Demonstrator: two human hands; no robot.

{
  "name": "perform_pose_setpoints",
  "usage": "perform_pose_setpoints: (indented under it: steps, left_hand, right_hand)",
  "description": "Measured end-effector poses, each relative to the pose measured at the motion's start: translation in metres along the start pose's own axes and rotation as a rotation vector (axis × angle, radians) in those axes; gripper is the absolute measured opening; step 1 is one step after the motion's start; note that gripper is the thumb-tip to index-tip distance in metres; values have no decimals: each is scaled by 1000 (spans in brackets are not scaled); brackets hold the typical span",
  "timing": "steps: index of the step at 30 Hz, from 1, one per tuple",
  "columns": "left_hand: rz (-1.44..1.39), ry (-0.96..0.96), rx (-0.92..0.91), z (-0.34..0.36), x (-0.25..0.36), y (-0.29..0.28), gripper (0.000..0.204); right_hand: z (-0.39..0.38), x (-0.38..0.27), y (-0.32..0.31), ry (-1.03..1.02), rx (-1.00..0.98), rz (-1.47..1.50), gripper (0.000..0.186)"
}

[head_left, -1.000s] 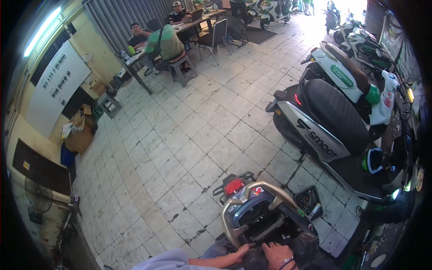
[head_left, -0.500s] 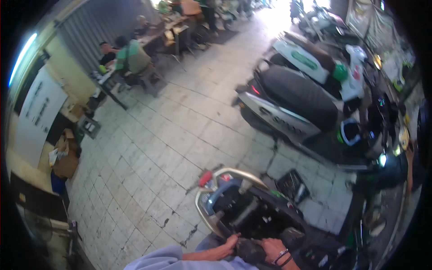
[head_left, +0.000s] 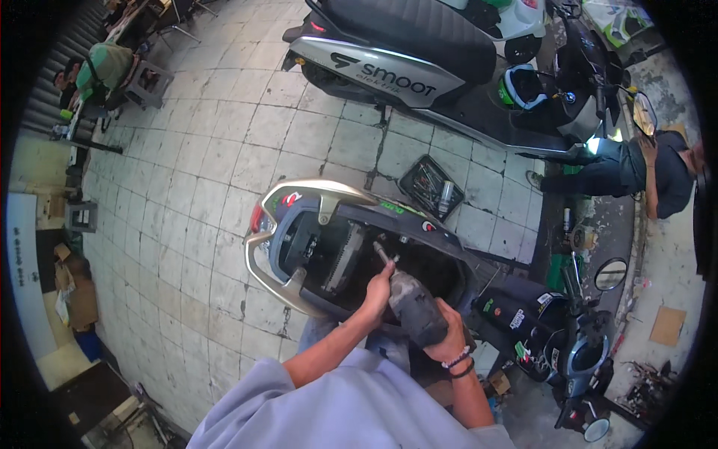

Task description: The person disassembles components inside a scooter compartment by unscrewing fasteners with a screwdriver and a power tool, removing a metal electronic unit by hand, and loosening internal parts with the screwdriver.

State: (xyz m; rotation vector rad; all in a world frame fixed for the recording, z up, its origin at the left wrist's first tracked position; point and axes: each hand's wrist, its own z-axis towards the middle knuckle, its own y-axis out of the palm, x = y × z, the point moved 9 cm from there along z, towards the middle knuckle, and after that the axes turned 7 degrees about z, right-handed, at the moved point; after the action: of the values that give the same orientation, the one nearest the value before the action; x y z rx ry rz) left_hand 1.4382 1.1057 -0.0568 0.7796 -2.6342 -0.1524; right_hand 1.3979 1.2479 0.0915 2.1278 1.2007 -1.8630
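Observation:
A bulky dark grey mottled tool (head_left: 413, 307) with a slim metal shaft (head_left: 381, 251) is tilted over the open seat compartment (head_left: 262, 257) of a scooter in front of me. My left hand (head_left: 378, 290) is closed around the tool's upper end, at the base of the shaft. My right hand (head_left: 447, 337), with bracelets on the wrist, is wrapped round its lower end. The shaft points into the dark compartment, where a ribbed part (head_left: 340, 258) shows. Whether the tip touches anything is unclear.
A black tray of tools (head_left: 425, 187) lies beyond the scooter, below a parked silver-black scooter (head_left: 396, 78). A person in dark clothes (head_left: 636, 172) is at the right. Handlebars and mirrors (head_left: 583, 355) stand at my lower right. A seated person (head_left: 101, 71) and cardboard boxes (head_left: 75, 292) are on the left.
The view has swung down onto the compartment. Both hands have moved up and forward with the tool, now angled over the opening. A person at the right has come fully into view.

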Motion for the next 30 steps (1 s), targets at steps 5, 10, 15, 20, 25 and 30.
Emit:
perform_pose_setpoints:
  steps: [5,10,15,20,25,30]
  left_hand:
    - [-123,43,-32,37,14,-5,56]
    - [-97,-31,-70,57,30,-13,58]
    - [-132,-18,-90,54,47,-7,57]
    - [-286,10,-123,49,67,7,56]
    - [-640,-33,-125,54,58,7,47]
    - [-759,-52,-151,49,63,7,56]
  right_hand:
    - [37,-7,9,-90,29,-8,43]
    - [67,-44,9,-90,137,-77,35]
    - [71,-10,14,-56,118,-154,39]
    - [87,-5,11,35,42,-225,37]
    - [105,-22,19,150,-76,-103,44]
    - [116,-22,4,112,-97,-212,66]
